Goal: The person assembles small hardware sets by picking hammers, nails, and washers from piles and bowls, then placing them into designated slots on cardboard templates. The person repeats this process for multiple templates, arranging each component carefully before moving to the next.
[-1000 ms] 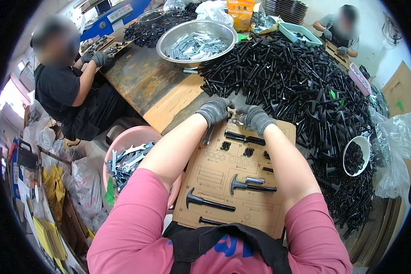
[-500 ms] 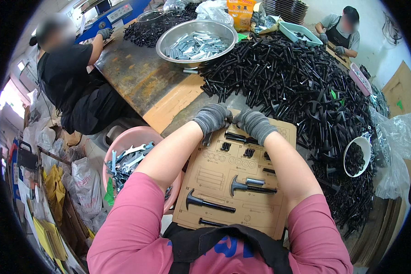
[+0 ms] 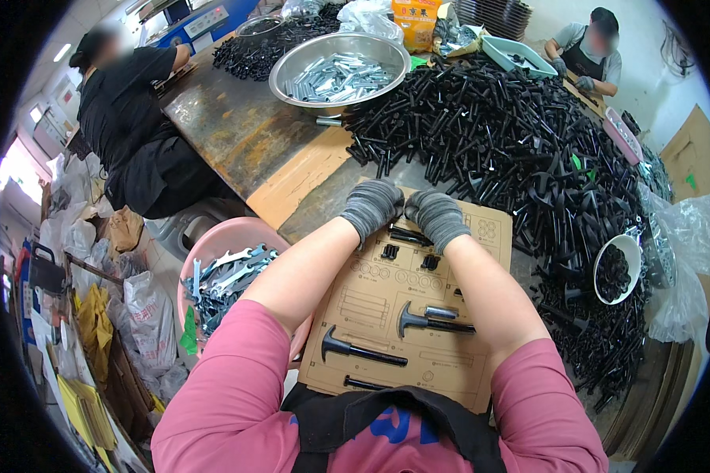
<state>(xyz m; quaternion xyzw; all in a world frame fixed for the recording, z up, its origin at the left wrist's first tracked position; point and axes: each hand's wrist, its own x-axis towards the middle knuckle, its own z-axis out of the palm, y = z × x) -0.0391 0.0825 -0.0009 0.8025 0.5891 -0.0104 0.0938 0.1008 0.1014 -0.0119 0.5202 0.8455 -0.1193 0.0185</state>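
A brown printed cardboard sheet point(image 3: 371, 299) lies in front of me at the table's edge. At its far edge, my left hand point(image 3: 373, 209), in a grey striped glove, has its fingers curled in. My right hand point(image 3: 437, 217), gloved alike, is curled beside it, the fingertips of both nearly meeting. What they pinch is hidden behind the gloves. Just below them rest a black bolt-like rod point(image 3: 408, 236) and small black ribbed pieces point(image 3: 390, 251). Lower on the sheet are two black hammer-shaped parts point(image 3: 363, 351), a silver tube point(image 3: 442, 312) and another black rod point(image 3: 363, 383).
A large heap of black metal parts point(image 3: 481, 118) covers the table's right side. Behind stands a steel basin point(image 3: 280, 91) of silver tubes. A pink tub point(image 3: 205, 240) of wrenches is at my left, a white bowl point(image 3: 617, 243) at right. Two co-workers sit at far left and far right.
My left hand has shifted slightly right, and the grey wrench-like end below it no longer shows. My right hand has moved slightly down. The co-worker at left has leaned forward.
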